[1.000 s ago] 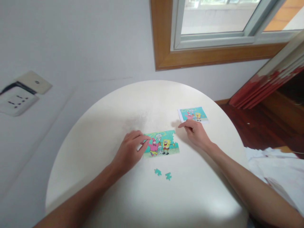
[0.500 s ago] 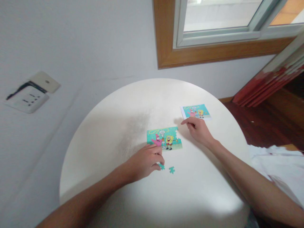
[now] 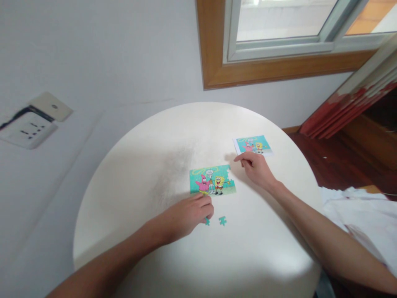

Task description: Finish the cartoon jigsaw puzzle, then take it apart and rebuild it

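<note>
A cartoon jigsaw puzzle (image 3: 214, 181), largely joined, lies flat on the white round table (image 3: 198, 124); its upper right edge has a notched gap. Just below the puzzle, my left hand (image 3: 194, 211) is closed with thumb and fingertips on a small teal puzzle piece (image 3: 207, 222), partly hidden under the fingers. To the right of that lies a second teal piece (image 3: 222, 220), untouched. My right hand (image 3: 256, 167) rests right of the puzzle with its index finger stretched out, the other fingers curled loosely and nothing visible in it.
Behind my right hand lies a picture card (image 3: 252, 145) with the same cartoon scene. A wall with a socket (image 3: 31, 129) borders the table on the left, and a wood-framed window (image 3: 214, 74) is above. White cloth (image 3: 353, 215) and a red curtain (image 3: 322, 118) are at the right.
My left hand has drawn down off the puzzle's lower edge, and its fingers have closed further over the teal piece. My right hand keeps its place. The view has shifted slightly.
</note>
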`<control>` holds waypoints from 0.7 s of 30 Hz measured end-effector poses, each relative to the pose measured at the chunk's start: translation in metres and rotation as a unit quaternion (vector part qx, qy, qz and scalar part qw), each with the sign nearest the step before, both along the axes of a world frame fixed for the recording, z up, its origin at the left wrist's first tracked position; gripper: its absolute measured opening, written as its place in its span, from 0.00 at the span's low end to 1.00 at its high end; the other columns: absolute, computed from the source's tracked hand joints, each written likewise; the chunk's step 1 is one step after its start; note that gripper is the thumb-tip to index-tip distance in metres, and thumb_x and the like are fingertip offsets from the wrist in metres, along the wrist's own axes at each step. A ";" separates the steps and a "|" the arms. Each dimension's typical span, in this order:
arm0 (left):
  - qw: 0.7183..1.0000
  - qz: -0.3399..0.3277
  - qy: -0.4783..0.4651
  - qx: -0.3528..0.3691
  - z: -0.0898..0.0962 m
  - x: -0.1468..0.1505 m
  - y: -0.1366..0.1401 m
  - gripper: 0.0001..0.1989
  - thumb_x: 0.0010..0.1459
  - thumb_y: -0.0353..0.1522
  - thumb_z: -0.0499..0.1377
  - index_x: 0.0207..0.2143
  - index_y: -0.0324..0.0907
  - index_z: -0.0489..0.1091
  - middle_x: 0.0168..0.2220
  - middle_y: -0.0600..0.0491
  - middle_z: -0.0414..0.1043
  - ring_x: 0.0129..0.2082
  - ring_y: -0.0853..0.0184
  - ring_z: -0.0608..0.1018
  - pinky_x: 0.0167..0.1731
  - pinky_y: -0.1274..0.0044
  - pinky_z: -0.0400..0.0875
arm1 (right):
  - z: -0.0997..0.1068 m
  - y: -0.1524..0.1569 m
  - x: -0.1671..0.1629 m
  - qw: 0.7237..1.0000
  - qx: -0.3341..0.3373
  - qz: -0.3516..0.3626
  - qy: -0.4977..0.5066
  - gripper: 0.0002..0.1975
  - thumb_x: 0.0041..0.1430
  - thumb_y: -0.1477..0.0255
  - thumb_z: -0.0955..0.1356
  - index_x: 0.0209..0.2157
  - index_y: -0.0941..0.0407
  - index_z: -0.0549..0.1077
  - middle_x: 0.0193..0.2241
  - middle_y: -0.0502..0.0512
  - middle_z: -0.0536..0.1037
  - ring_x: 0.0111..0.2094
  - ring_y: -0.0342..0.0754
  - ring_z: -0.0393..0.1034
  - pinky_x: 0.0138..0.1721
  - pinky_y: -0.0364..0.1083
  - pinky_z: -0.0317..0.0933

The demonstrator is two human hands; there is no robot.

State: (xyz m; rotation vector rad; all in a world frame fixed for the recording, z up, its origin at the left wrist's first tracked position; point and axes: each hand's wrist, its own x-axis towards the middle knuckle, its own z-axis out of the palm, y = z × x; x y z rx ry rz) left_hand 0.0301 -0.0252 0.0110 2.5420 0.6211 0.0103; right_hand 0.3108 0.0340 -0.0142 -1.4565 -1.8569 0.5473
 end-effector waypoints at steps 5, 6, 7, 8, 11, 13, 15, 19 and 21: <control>0.996 0.051 -0.007 -0.073 0.005 0.001 0.003 0.02 0.62 0.26 0.58 0.35 0.40 0.68 0.35 0.54 0.71 0.36 0.67 0.72 0.37 0.77 0.63 | 0.004 -0.002 -0.003 0.999 -0.011 0.037 0.024 0.19 0.52 0.81 0.59 0.34 0.56 0.79 0.23 0.50 0.74 0.25 0.44 0.66 0.30 0.43 0.56; 0.993 0.067 -0.017 -0.093 0.006 0.000 0.004 0.03 0.62 0.26 0.57 0.35 0.40 0.68 0.35 0.54 0.71 0.35 0.68 0.73 0.36 0.78 0.64 | 0.005 -0.003 -0.003 0.998 -0.016 0.052 0.034 0.18 0.52 0.81 0.59 0.35 0.56 0.79 0.24 0.50 0.75 0.26 0.44 0.67 0.30 0.43 0.57; 0.991 0.078 -0.030 -0.107 0.007 0.000 0.005 0.03 0.63 0.26 0.56 0.36 0.40 0.69 0.35 0.54 0.72 0.35 0.68 0.73 0.36 0.78 0.64 | 0.006 -0.004 -0.005 0.997 -0.023 0.065 0.046 0.18 0.53 0.80 0.59 0.35 0.56 0.79 0.26 0.51 0.76 0.27 0.44 0.68 0.30 0.43 0.57; 0.989 0.085 -0.046 -0.114 0.007 0.000 0.007 0.04 0.63 0.26 0.56 0.36 0.40 0.70 0.35 0.54 0.72 0.35 0.69 0.73 0.36 0.79 0.65 | 0.008 -0.006 -0.006 0.995 -0.030 0.074 0.063 0.17 0.55 0.80 0.59 0.36 0.56 0.79 0.27 0.52 0.77 0.29 0.44 0.69 0.30 0.43 0.58; 0.983 0.109 -0.107 -0.100 0.007 0.000 0.012 0.07 0.63 0.27 0.56 0.34 0.41 0.74 0.36 0.53 0.73 0.37 0.69 0.74 0.39 0.79 0.66 | 0.014 -0.014 -0.015 0.988 -0.054 0.086 0.114 0.13 0.58 0.76 0.62 0.37 0.56 0.78 0.29 0.53 0.78 0.30 0.45 0.70 0.30 0.43 0.59; 0.976 0.143 -0.145 -0.082 0.006 0.001 0.015 0.07 0.62 0.27 0.58 0.35 0.42 0.76 0.37 0.52 0.74 0.37 0.69 0.75 0.40 0.78 0.67 | 0.018 -0.023 -0.025 0.982 -0.075 0.107 0.134 0.10 0.59 0.74 0.64 0.35 0.57 0.77 0.30 0.53 0.79 0.29 0.44 0.68 0.29 0.43 0.59; 0.966 0.179 -0.174 -0.072 0.004 0.002 0.017 0.06 0.61 0.28 0.59 0.35 0.43 0.77 0.36 0.52 0.76 0.38 0.69 0.76 0.40 0.78 0.69 | 0.021 -0.033 -0.037 0.973 -0.101 0.147 0.149 0.07 0.59 0.72 0.66 0.33 0.57 0.77 0.29 0.52 0.78 0.28 0.43 0.66 0.29 0.43 0.59; 0.931 0.268 -0.217 -0.118 0.000 0.005 0.018 0.07 0.58 0.27 0.60 0.37 0.42 0.77 0.36 0.52 0.79 0.37 0.68 0.79 0.40 0.78 0.72 | 0.017 -0.050 -0.058 0.953 -0.152 0.188 0.183 0.07 0.58 0.69 0.70 0.28 0.56 0.75 0.25 0.50 0.75 0.26 0.42 0.64 0.29 0.42 0.59; 0.904 0.307 -0.243 -0.172 -0.004 0.007 0.017 0.06 0.56 0.27 0.61 0.37 0.41 0.76 0.36 0.52 0.79 0.36 0.67 0.81 0.39 0.78 0.74 | 0.014 -0.057 -0.065 0.948 -0.162 0.187 0.201 0.07 0.57 0.69 0.70 0.27 0.56 0.75 0.25 0.49 0.74 0.27 0.42 0.64 0.30 0.43 0.59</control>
